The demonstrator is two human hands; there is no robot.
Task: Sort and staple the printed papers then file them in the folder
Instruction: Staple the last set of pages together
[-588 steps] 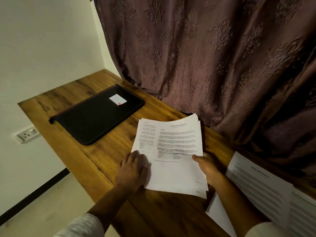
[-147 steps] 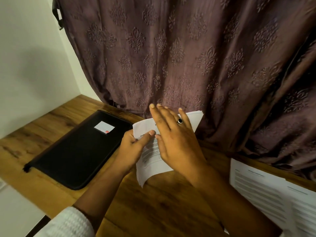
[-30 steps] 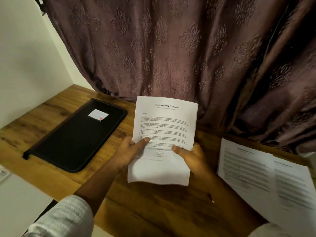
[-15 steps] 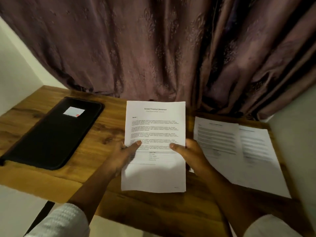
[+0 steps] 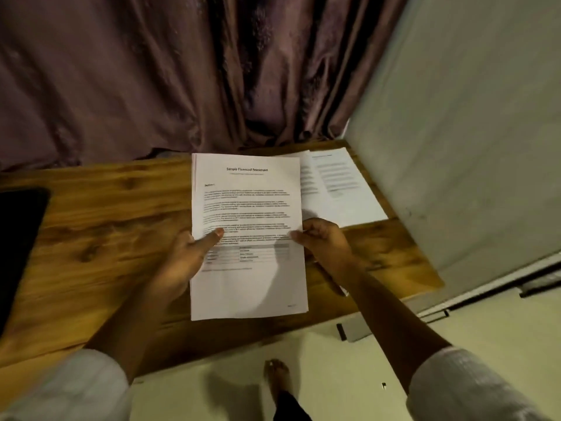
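Pinching stack (image 5: 247, 208) in left hand (image 5: 185, 259) and right hand (image 5: 321, 238); swung toward sheets (image 5: 337, 189) at 1 o'clock, off folder (image 5: 18, 238) at 9; likely still sorting.

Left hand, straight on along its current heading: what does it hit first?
The paper stack itself: the left hand holds its left edge, thumb on top. Past that, the line heads up-right toward the loose papers lying further right; the height gap is unclear.

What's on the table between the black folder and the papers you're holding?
Nothing. In the head view, only bare wooden table shows between the black folder and the held papers.
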